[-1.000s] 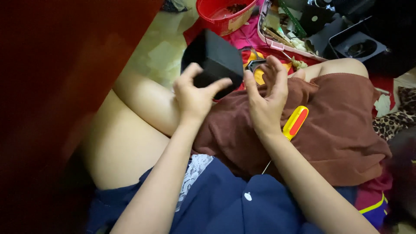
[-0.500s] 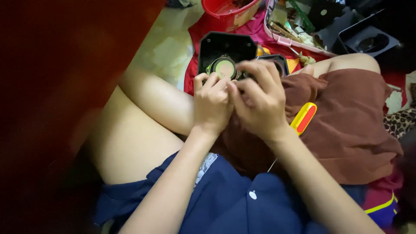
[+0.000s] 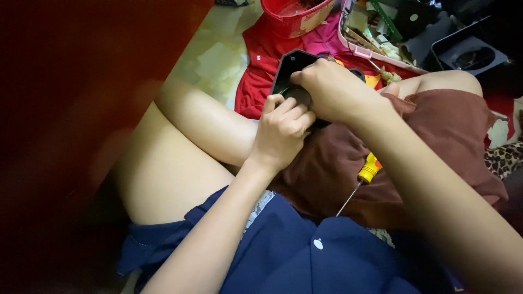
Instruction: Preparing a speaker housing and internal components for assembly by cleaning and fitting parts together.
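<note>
Hands meet over a black box-shaped casing [image 3: 289, 68] that rests on the person's lap, tilted up against a knee draped in brown cloth [image 3: 436, 125]. The left hand [image 3: 283, 133] is curled closed against the casing's lower edge, its fingertips pressed on a round dark part [image 3: 298, 95] set in the casing's face. The right hand [image 3: 335, 90] lies over the top of the casing and grips it, covering most of what is inside, so I cannot tell how the round part sits in its seat. Judging by this, the work looks mid-way: the casing is open and both hands are busy at the round part, while a yellow-handled screwdriver [image 3: 366, 171] lies unused on the brown cloth at about five o'clock from the hands.

At twelve o'clock from the casing stands a red plastic tub [image 3: 294, 13] on a red cloth [image 3: 259, 65]; its contents are too cut off to make out. At one o'clock a pink-rimmed tray [image 3: 362, 51] holds a jumble of sticks, scraps and small odds. At two o'clock a second black casing [image 3: 468, 51] lies open with a round dark part in it.
</note>
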